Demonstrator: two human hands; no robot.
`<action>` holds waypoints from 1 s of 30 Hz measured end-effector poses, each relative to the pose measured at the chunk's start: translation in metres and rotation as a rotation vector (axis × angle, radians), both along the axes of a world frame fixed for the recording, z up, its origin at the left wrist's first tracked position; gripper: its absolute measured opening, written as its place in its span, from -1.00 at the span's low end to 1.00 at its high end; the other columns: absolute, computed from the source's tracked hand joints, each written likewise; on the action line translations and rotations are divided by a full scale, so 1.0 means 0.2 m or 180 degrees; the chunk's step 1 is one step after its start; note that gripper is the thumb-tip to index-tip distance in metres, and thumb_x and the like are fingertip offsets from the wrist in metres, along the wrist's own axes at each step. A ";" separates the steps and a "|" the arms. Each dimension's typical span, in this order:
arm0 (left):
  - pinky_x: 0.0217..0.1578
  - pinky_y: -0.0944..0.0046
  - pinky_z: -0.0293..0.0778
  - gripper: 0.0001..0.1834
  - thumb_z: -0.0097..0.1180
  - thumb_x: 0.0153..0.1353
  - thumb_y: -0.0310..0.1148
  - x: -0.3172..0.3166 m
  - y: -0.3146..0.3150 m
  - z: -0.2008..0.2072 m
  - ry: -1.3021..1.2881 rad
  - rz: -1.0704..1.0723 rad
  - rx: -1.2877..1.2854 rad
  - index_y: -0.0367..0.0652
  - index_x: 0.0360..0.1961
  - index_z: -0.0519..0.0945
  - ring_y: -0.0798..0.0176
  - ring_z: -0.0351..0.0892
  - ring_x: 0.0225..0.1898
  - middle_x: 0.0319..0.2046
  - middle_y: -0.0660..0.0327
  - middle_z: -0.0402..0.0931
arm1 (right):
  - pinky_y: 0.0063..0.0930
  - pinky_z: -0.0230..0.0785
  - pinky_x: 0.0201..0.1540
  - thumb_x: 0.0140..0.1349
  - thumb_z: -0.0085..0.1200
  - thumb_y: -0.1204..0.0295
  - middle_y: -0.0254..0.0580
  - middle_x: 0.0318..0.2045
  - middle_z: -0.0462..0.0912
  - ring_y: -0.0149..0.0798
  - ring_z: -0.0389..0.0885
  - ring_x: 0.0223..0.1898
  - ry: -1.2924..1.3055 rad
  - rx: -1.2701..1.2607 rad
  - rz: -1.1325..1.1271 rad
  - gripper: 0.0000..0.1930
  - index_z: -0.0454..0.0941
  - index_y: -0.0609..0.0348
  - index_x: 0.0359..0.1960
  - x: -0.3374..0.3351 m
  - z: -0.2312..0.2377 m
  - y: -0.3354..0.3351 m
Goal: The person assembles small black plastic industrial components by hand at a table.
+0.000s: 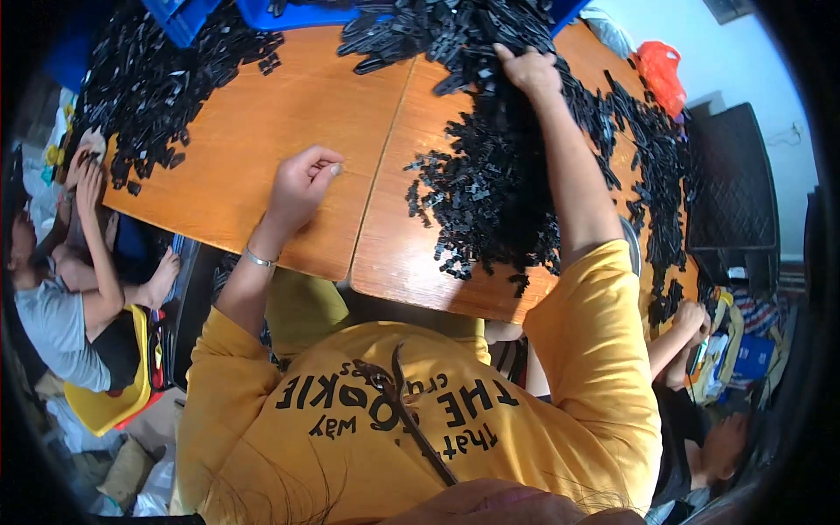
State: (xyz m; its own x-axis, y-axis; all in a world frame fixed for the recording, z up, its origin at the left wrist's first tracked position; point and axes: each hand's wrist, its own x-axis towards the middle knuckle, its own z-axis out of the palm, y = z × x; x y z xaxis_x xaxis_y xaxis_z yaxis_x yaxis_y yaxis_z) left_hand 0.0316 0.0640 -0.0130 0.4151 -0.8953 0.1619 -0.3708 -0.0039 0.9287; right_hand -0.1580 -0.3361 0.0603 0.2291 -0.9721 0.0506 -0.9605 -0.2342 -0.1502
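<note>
My left hand (302, 185) hovers over the wooden table (254, 105), left of the seam. Its fingers are curled in, thumb tip against the index finger; whatever may be between them is too small to make out. My right arm stretches far forward, and my right hand (532, 73) is at the edge of a large heap of long black plastic pieces (420, 31). Its thumb side is spread from the other fingers, and no piece shows in its grasp. Between me and that hand lies a pile of small black plastic pieces (490, 184).
Another black heap (149, 83) covers the far left, beside blue bins (293, 13). More long pieces (652, 149) lie along the right. A red plastic bag (661, 77) and a black crate (733, 179) stand there. People's hands work at the left (86, 175) and right (691, 322) table edges.
</note>
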 end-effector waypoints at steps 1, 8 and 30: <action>-0.17 0.42 0.55 -0.87 0.21 0.40 -0.49 0.00 -0.01 -0.01 0.0004 -0.0066 -0.0008 -0.35 -0.13 0.66 0.43 0.66 -0.26 -0.30 0.23 0.70 | 0.05 0.35 0.40 0.24 -0.06 -0.51 0.19 0.45 0.29 0.25 0.40 0.41 -0.0076 0.0043 0.0005 -0.02 0.43 0.01 0.44 0.01 -0.01 0.03; -0.12 0.43 0.55 -0.88 0.18 0.43 -0.51 0.01 -0.03 -0.03 0.0429 -0.0059 -0.0119 -0.33 -0.09 0.65 0.46 0.64 -0.18 -0.25 0.25 0.69 | 0.01 0.43 0.34 0.29 -0.01 -0.42 0.25 0.44 0.29 0.22 0.47 0.37 -0.0335 0.0244 0.0351 -0.05 0.36 0.07 0.47 0.15 -0.03 0.25; 0.16 0.00 0.51 -0.55 0.45 0.17 -0.28 -0.08 -0.58 0.00 -0.2129 0.0572 -0.0452 -0.12 0.07 0.64 -0.06 0.55 0.14 0.10 0.08 0.53 | -0.14 0.56 0.14 0.18 0.39 0.36 -0.02 0.10 0.61 0.04 0.62 0.09 -0.0250 -0.0864 0.2315 -0.58 0.66 0.07 0.10 -0.07 -0.05 0.75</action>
